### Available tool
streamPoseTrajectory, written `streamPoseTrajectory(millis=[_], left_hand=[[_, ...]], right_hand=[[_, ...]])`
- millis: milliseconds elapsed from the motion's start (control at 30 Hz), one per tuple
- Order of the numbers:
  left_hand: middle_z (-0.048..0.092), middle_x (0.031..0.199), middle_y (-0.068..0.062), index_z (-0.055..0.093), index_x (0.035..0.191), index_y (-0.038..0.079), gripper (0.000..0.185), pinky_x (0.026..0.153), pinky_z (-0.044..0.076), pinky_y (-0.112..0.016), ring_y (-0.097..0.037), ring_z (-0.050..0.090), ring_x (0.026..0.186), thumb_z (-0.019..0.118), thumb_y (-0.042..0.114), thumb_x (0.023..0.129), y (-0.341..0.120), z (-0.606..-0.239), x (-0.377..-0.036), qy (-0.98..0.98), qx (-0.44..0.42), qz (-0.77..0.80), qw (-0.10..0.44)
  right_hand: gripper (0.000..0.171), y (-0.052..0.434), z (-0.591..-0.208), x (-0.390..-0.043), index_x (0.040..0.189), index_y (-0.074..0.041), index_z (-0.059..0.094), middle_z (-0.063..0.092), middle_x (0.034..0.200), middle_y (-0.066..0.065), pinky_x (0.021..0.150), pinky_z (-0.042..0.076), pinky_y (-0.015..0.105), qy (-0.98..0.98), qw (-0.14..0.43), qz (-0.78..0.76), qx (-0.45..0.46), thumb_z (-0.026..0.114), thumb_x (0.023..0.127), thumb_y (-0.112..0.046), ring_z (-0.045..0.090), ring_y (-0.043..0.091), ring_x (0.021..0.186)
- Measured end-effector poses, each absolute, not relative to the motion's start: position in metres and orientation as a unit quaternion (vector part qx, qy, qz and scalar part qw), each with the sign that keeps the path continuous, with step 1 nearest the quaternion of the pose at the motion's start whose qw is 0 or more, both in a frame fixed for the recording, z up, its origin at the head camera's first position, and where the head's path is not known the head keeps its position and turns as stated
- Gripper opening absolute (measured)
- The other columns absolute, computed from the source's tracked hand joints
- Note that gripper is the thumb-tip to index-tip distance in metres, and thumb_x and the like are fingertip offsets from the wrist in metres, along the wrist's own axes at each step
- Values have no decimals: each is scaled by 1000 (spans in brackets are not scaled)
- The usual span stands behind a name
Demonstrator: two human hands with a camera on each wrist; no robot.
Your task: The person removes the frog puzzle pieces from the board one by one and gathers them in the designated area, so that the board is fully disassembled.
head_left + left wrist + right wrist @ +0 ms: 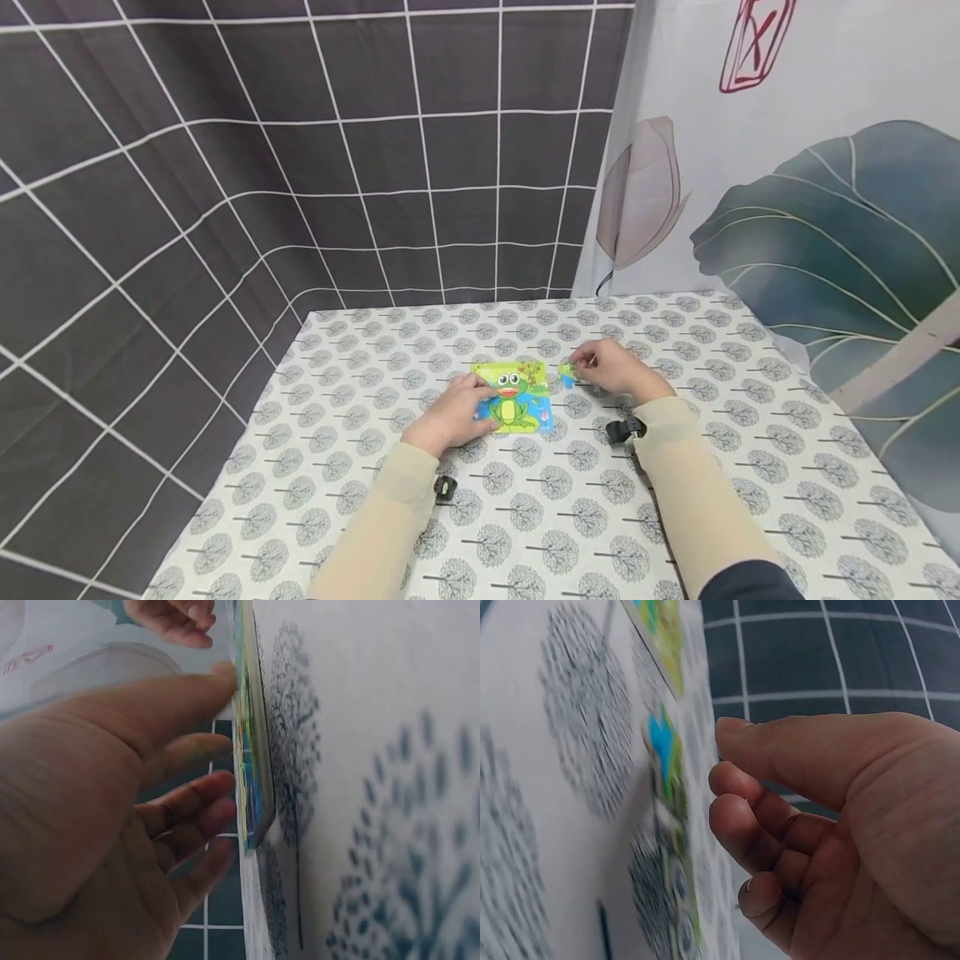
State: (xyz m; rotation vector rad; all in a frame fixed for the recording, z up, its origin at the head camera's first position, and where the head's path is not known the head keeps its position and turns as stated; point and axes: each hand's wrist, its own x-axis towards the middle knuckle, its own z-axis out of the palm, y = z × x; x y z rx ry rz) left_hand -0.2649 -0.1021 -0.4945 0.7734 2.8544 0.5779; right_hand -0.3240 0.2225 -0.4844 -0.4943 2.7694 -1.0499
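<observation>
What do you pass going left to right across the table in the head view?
Left hand → frog puzzle board → loose puzzle pieces → right hand, all on the tree-print tablecloth.

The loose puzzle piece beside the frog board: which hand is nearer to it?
Right. The right hand hovers at the loose puzzle piece, fingers curled beside it. The left hand rests on the frog board, farther away.

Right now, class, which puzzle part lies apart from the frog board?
The small loose piece by the right hand; the other pieces sit inside the frog board.
</observation>
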Motion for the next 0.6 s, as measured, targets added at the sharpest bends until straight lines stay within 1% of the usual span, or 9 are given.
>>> streamPoseTrajectory(millis=[67,133,200,300,433,500,600], left_hand=[[54,141,-1,60,149,18,62,115,45,-42,-22,49,131,79,35,93,-99,-494,-265,941,268,198,63],[52,149,-2,58,151,19,63,118,42,-43,-24,47,138,79,34,94,-94,-494,-265,935,282,204,64],[46,158,-3,55,153,18,65,121,38,-44,-26,41,146,77,35,95,-88,-495,-264,930,296,205,69],[36,167,-4,50,156,14,69,125,32,-44,-26,32,153,75,36,96,-80,-497,-261,926,312,196,79],[31,170,-4,49,157,13,69,126,27,-46,-27,28,156,74,36,97,-73,-496,-257,924,322,185,90],[30,170,-4,48,157,14,69,126,27,-47,-28,27,156,74,38,97,-72,-495,-255,925,321,181,95],[29,171,-4,48,158,16,71,126,28,-50,-29,28,156,74,41,97,-71,-495,-254,925,321,175,100]], right_hand=[[21,213,-486,-326,114,-1,75,67,92,4,76,56,34,917,79,-351,-174,73,93,-3,61,19,84],[19,203,-487,-327,111,-3,75,68,91,4,79,57,36,916,88,-348,-182,74,92,-3,62,19,84],[18,195,-488,-330,108,-5,75,69,94,3,84,57,38,918,92,-336,-189,76,90,-3,63,18,85],[17,184,-490,-332,105,-9,76,71,100,3,89,58,43,926,89,-317,-185,78,89,-7,65,19,89],[18,175,-489,-334,107,-11,76,72,110,6,97,56,47,932,88,-305,-176,79,89,-9,66,23,99],[19,171,-488,-335,108,-11,76,72,114,6,100,55,50,933,87,-298,-181,79,89,-10,66,26,105],[21,166,-485,-338,109,-9,76,72,116,7,103,54,51,937,86,-283,-187,80,88,-11,66,28,110]])
